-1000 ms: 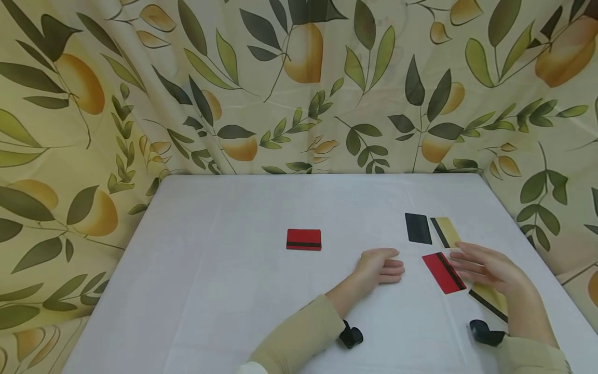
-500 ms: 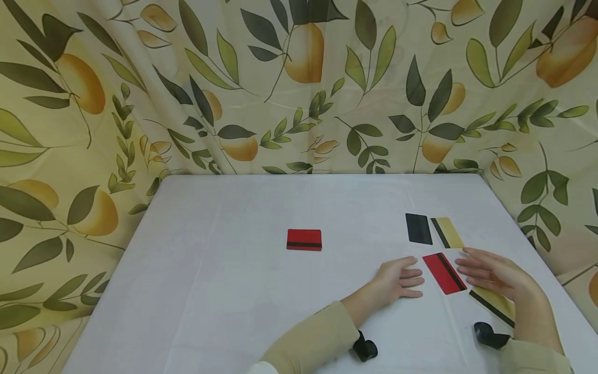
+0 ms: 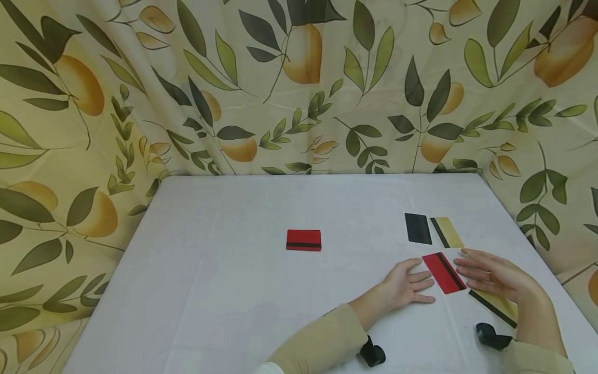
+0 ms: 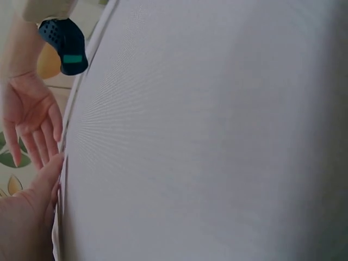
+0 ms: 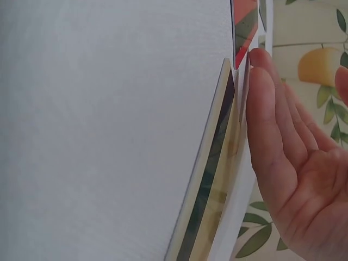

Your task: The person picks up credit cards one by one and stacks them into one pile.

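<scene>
A red card with a black stripe (image 3: 445, 273) lies slanted on the white table between the two hands. My left hand (image 3: 407, 285) has its fingers spread beside that card's left edge, holding nothing; whether the fingertips touch the card I cannot tell. Across from it my right hand (image 3: 500, 278) holds nothing, its fingers extended along the card's right side. A gold card with a dark stripe (image 3: 491, 305) lies below the right hand and is partly hidden by it. In the right wrist view, the right palm (image 5: 321, 190) faces up beside the gold card (image 5: 206, 201).
Behind the hands lie a black card (image 3: 418, 228) and another gold card (image 3: 447, 232), side by side. A second red card (image 3: 303, 240) lies alone near the middle of the white table (image 3: 210, 291). Fruit-and-leaf patterned cloth (image 3: 308, 114) hangs behind the table.
My left hand has moved to the right and nearer the front, up to the slanted red card, its fingers spreading. The right hand has shifted slightly right. The cards have stayed put.
</scene>
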